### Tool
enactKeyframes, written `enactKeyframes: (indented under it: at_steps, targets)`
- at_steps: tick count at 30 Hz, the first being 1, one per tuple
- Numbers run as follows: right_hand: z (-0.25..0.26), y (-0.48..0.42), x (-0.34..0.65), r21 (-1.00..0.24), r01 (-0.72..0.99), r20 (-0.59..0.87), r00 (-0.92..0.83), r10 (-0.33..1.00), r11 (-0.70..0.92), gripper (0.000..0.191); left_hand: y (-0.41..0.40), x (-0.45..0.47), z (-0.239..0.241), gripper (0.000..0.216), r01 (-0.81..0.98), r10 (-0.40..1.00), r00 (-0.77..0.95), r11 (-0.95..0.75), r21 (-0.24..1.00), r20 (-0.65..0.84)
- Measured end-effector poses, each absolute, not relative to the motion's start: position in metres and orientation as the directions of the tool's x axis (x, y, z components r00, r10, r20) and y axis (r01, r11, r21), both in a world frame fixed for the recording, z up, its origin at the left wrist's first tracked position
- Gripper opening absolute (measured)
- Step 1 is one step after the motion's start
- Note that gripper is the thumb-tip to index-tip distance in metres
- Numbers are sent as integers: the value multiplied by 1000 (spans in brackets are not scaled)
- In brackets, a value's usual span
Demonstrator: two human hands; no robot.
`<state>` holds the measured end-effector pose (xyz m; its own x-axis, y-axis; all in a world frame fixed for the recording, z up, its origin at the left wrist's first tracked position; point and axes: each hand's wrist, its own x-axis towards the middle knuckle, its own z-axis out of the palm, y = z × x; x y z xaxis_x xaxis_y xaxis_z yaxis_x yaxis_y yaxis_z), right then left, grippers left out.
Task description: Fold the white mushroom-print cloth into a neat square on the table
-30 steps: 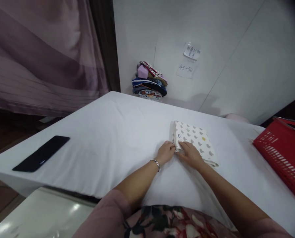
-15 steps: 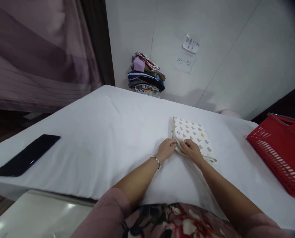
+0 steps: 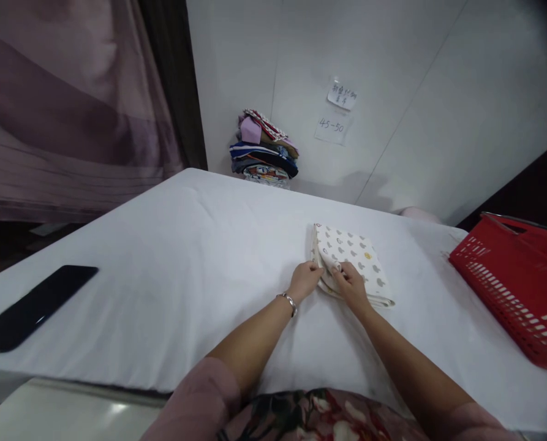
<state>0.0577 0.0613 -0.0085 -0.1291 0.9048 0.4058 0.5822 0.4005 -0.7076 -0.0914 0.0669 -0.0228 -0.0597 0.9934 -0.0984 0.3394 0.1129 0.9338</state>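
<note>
A folded white cloth (image 3: pixel 353 254) printed with small grey shapes and one yellow spot lies on the white-covered table (image 3: pixel 236 245), right of the middle. My left hand (image 3: pixel 305 279) pinches the cloth at its near left corner; a bracelet circles that wrist. Just beside it, my right hand (image 3: pixel 350 285) grips a lifted flap of the top layer, its fingers closed on the fabric. Between the two hands the layers at this corner stand a little apart. Whether the cloth is a garment or a blanket I cannot tell.
A red plastic basket (image 3: pixel 514 288) stands at the right end of the table. A black flat slab, like a phone or tablet (image 3: pixel 37 309), lies at the left. Folded clothes (image 3: pixel 264 150) are stacked at the back, against a wall with paper notes (image 3: pixel 332 125). A pinkish curtain (image 3: pixel 71 110) hangs left.
The whole view has shifted slightly. My right hand has lifted and folded back the corner flap a little more, opening the layers wider. My left hand stays at the cloth's corner.
</note>
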Motion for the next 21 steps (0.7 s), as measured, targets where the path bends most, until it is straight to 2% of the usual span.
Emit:
enactKeyframes:
  at_steps: [4,7,12,15,17,21]
  targets:
    - [-13,57,55,-578,645,461,-247,852,499,23,62,-92,-17,18,382,997,-70,57,923,-33]
    - [-17,52,53,-438,711,446,-359,820,550,31,56,-95,-13,17,446,994,-90,-18,895,64]
    - [-21,49,52,-285,782,453,-400,797,554,45,58,-93,-19,15,146,994,-35,107,983,-103]
    - [-21,53,53,-308,779,453,-385,804,546,40,62,-90,-24,18,38,992,14,125,991,-126]
    - [-19,57,56,-360,755,437,-383,814,548,34,63,-91,-25,20,44,993,47,108,993,-110]
    - [-12,63,61,-496,705,426,-310,850,506,26,61,-96,-21,24,269,999,-29,33,963,-26]
